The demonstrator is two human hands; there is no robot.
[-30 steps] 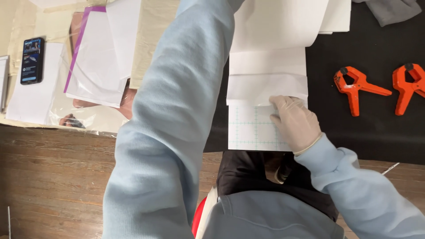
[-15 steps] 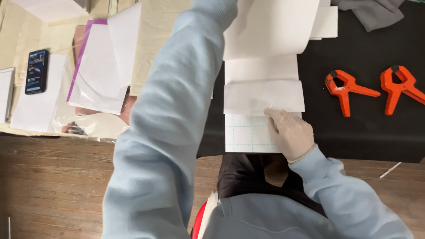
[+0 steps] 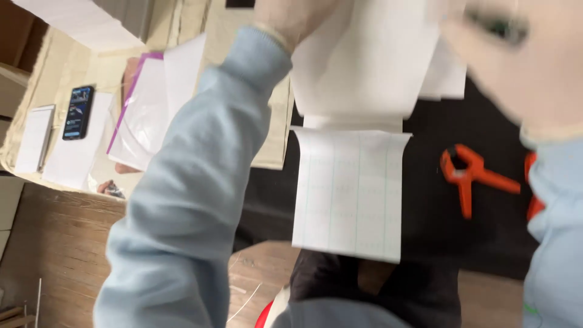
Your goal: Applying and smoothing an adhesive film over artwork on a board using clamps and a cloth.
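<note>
Paper sheet (image 3: 349, 194) w/ grid backing hanging over black tabletop (image 3: 480, 237); left hand (image 3: 291, 18) gripping its top, right hand (image 3: 516, 54) blurred, grip unclear.

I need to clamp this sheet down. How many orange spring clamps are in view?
2. One orange clamp lies on the black mat, right of the gridded sheet. The second clamp lies further right, mostly hidden behind the right sleeve; more may be hidden.
</note>
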